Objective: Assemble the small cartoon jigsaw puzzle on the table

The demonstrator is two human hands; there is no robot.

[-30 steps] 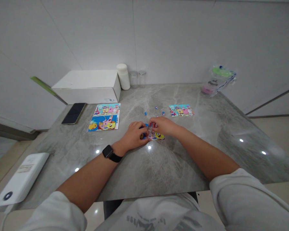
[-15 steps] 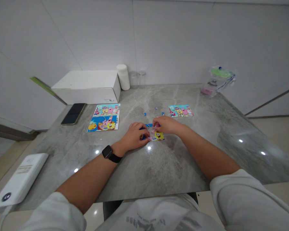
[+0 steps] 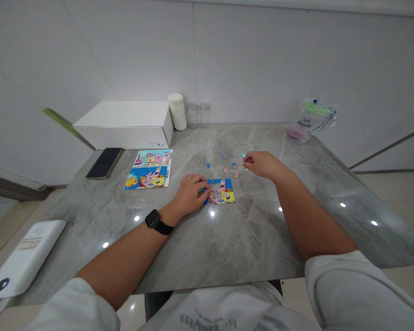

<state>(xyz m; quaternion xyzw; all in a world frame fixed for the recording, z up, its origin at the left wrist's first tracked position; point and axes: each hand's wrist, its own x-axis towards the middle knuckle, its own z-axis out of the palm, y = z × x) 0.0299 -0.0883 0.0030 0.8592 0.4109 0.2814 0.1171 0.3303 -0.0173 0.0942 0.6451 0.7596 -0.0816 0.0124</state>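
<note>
A small, colourful cartoon jigsaw puzzle (image 3: 224, 191) lies in front of me, with a patch in its middle that looks paler than the rest. My left hand (image 3: 193, 193) rests on the puzzle's left end, fingers bent loosely over it and hiding that side. Several loose puzzle pieces lie just beyond, among them a blue piece (image 3: 208, 164) and a pinkish piece (image 3: 226, 171). Farther right, my right hand (image 3: 262, 164) is closed in a pinch over a second picture card, whose turquoise corner (image 3: 244, 155) peeks out. What its fingertips hold, if anything, is hidden.
Left of my hands lies a two-part picture sheet (image 3: 148, 170), with a phone (image 3: 104, 163) beside it. At the back stand a white box (image 3: 122, 124), a white bottle (image 3: 177, 111) and two glasses (image 3: 198, 116). A plastic bag (image 3: 312, 120) sits back right, a white device (image 3: 25, 257) front left.
My right hand has left the puzzle and moved right, over the second card. Two loose pieces now show just above the puzzle. My left hand stays at its left end.
</note>
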